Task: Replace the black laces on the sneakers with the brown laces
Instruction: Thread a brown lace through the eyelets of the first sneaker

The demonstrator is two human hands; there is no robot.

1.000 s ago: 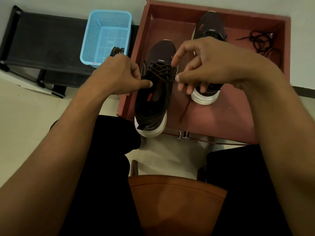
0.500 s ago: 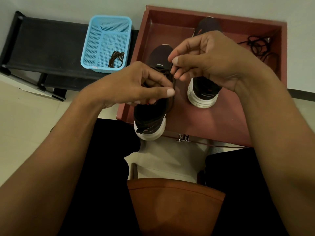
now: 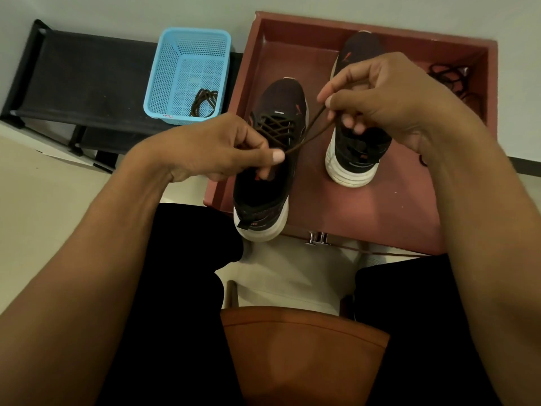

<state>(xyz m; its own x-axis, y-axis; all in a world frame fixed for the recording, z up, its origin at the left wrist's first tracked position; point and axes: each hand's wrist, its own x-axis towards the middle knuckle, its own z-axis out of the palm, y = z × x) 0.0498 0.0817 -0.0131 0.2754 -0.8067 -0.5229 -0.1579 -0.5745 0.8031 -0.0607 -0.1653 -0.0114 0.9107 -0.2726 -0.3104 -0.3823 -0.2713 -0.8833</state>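
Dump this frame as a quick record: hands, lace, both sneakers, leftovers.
left hand: pinches the brown lace over the near sneaker's opening
right hand: pinches the same lace further along, raised over the far sneaker
brown lace: taut between the two grips
near sneaker: brown lace crisscrossed through its eyelets; heel overhangs the tray edge
far sneaker: in tray, no lace visible
black laces: loose pile, tray's far right corner
blue basket: left of tray, holds a dark lace bundle

Taut brown lace [image 3: 306,136] crosses the gap between sneakers [image 3: 281,95].
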